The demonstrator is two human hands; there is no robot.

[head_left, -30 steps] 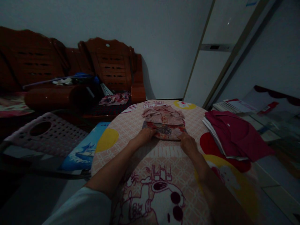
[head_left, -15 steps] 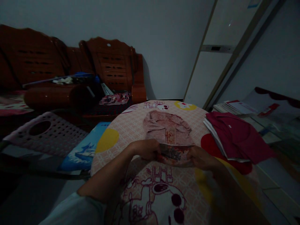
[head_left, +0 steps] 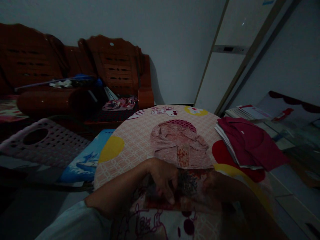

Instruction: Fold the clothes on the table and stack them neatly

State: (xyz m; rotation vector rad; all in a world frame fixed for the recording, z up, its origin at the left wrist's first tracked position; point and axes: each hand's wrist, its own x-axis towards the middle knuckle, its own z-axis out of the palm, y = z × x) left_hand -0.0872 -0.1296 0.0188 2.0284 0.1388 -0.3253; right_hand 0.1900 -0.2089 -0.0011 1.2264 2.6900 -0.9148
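Note:
A pinkish shirt point(head_left: 172, 140) with a printed panel lies folded on the round table. Its near part, dark with a reddish print, is spread toward me. My left hand point(head_left: 165, 180) rests on the left side of that near part, fingers apart and pointing down onto the cloth. At the right side of the same part, my right hand point(head_left: 217, 185) has its fingers curled on the fabric. Dim light and shadow blur the fingertips of both hands.
The table wears a patterned cloth point(head_left: 135, 133). Folded dark-red clothing point(head_left: 250, 143) lies over white cloth at its right. A pink woven chair point(head_left: 50, 143) and a blue bag-like item point(head_left: 87, 160) stand left; wooden seats point(head_left: 117, 70) are behind.
The shirt's near edge has come toward me and flattened out, uncovering a dotted patch of tablecloth at the far side. Both hands moved nearer; the left one loosened from its grip.

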